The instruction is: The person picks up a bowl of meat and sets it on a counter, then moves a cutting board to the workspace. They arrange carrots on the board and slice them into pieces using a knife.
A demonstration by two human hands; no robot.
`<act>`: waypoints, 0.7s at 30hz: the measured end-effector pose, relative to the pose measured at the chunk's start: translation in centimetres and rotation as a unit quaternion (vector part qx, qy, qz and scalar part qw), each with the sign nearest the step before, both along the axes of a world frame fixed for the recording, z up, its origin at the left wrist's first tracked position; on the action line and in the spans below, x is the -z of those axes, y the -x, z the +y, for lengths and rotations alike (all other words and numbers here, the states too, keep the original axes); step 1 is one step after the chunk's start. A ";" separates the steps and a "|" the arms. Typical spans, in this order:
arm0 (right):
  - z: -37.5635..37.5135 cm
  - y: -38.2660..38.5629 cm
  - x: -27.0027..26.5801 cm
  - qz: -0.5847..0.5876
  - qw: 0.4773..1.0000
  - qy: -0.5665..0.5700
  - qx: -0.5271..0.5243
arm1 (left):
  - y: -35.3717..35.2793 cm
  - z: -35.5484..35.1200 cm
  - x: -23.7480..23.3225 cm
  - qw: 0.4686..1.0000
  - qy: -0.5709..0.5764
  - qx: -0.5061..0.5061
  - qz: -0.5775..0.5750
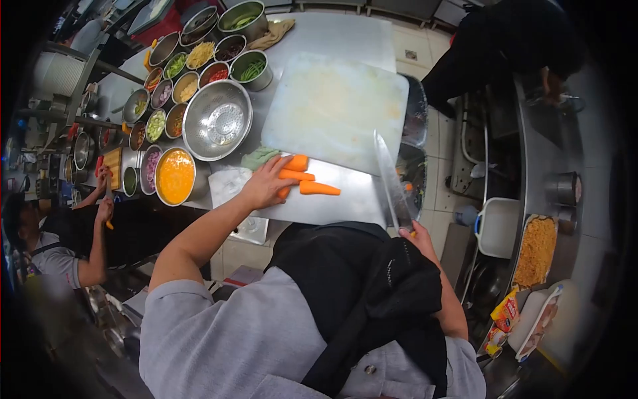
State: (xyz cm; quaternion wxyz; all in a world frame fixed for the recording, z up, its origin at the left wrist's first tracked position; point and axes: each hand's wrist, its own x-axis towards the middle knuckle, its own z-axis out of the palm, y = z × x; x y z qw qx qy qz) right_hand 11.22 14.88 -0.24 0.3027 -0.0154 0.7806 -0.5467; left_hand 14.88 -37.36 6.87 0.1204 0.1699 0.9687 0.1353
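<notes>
My left hand (268, 183) is closed over peeled carrots at the table's near edge, its fingers curled round them and partly hiding them. One thick carrot (296, 163) shows by the fingertips. Just right of the hand, another carrot (319, 189) lies apart from the fingers. In my right hand (419, 238) is the handle of a large kitchen knife (388, 175), its broad blade pointing away from me beside the board's right corner. A white cutting board (335, 110) with worn stains lies beyond the carrots. A green cloth (259, 157) touches the back of the carrot group.
A steel colander (217, 121), a bowl of orange liquid (175, 176) and several pots of cut vegetables crowd the left. Bins (413, 174) stand off the table's right edge. One co-worker (70, 243) holds a knife at left; another person (512, 46) stands at upper right.
</notes>
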 end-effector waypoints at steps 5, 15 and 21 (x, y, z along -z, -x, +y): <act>1.4 0.1 -0.4 0.004 0.999 -0.034 -0.023 | -1.0 0.7 1.3 0.994 -0.043 -0.047 0.088; -1.3 -3.2 -9.7 -0.094 0.990 0.034 0.095 | -0.6 1.3 4.1 0.967 -0.137 -0.150 0.156; -0.9 -2.4 -8.7 -0.227 0.955 0.160 0.100 | -0.8 1.2 4.4 0.950 -0.152 -0.179 0.205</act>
